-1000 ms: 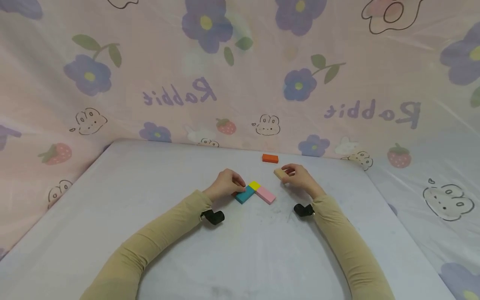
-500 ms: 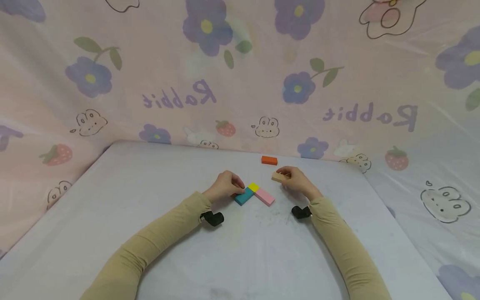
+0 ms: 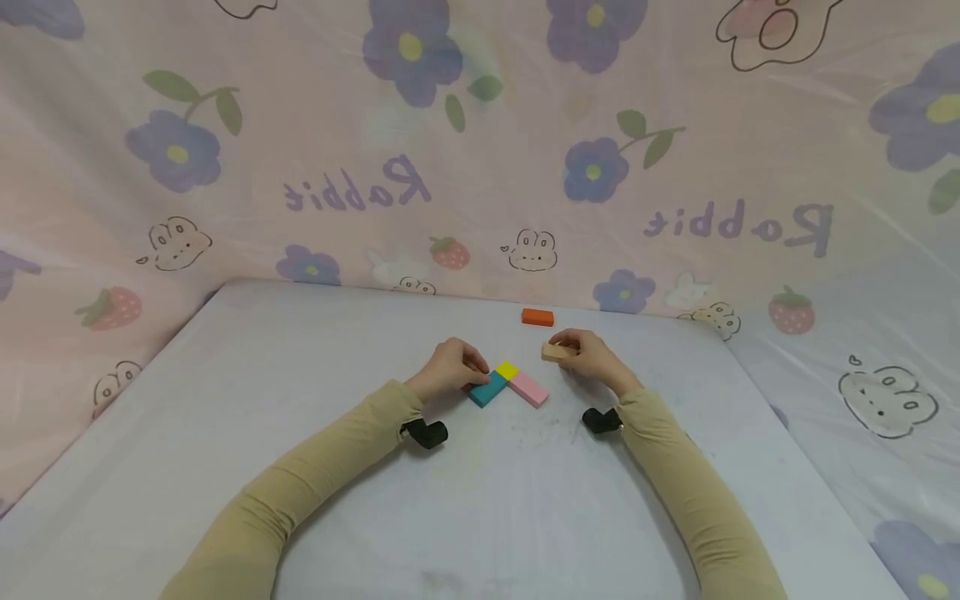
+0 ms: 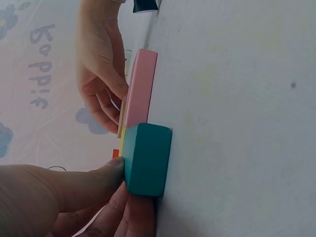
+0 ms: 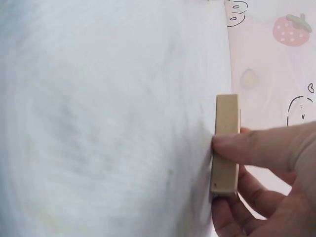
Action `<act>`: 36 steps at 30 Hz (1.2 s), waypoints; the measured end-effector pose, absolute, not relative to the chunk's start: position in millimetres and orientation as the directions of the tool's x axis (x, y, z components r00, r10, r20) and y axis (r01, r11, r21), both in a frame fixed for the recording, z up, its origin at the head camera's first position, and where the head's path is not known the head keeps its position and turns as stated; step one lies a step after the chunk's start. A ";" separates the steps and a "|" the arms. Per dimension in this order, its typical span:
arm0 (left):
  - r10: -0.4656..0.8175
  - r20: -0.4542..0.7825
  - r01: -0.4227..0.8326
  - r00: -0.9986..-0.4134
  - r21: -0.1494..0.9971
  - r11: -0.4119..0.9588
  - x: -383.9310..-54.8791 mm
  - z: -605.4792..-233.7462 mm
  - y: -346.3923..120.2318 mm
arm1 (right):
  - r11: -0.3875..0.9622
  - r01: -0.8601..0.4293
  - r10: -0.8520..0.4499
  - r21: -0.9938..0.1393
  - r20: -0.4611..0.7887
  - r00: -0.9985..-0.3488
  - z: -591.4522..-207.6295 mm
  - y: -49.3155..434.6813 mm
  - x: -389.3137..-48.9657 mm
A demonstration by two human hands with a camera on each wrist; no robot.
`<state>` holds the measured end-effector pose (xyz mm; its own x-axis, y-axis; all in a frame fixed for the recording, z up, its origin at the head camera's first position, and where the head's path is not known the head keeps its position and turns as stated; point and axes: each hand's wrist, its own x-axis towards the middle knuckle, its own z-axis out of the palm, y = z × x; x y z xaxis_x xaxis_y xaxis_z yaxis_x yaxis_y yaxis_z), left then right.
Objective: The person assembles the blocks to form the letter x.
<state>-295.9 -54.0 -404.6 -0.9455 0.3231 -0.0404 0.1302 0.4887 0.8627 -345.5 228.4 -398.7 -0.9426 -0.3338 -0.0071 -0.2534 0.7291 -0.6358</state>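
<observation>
On the white tabletop, a teal block (image 3: 487, 391), a small yellow block (image 3: 507, 370) and a pink block (image 3: 529, 390) meet in an angled shape, with the yellow at its corner. My left hand (image 3: 448, 367) holds the teal block; the left wrist view shows the thumb at its upper edge and fingers along one side. To the right, my right hand (image 3: 592, 358) grips a plain wooden block (image 5: 227, 113) between thumb and fingers, at or just above the tabletop. Part of that block is hidden behind the thumb.
An orange block (image 3: 537, 317) lies near the table's back edge, beyond the right hand. A patterned cloth (image 3: 480, 200) hangs behind the white table (image 3: 480, 517). Black wrist cameras (image 3: 427, 433) stick out below both cuffs.
The wooden block has turned from a slant to nearly level, and my right hand has shifted slightly left with it. My left hand and the joined blocks look the same.
</observation>
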 end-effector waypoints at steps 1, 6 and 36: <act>0.322 -0.042 0.128 -0.946 0.864 0.488 -295.8 -404.4 -53.7 | 0.730 -0.262 -0.344 -0.632 -0.008 -0.939 -398.8 228.7 -345.8; 0.318 -0.044 0.126 -0.947 0.861 0.493 -295.4 -404.2 -53.2 | 0.724 -0.269 -0.374 -0.635 -0.034 -0.927 -399.8 230.4 -347.6; 0.323 -0.039 0.129 -0.946 0.866 0.484 -297.0 -404.8 -53.8 | 0.608 -0.484 -0.602 -0.629 0.031 -0.798 -383.5 225.4 -353.3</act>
<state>-297.0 -53.8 -404.8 -0.9456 0.3230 -0.0391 0.1294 0.4836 0.8657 -353.3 225.4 -383.5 -0.7976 -0.6024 0.0309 -0.4839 0.6084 -0.6290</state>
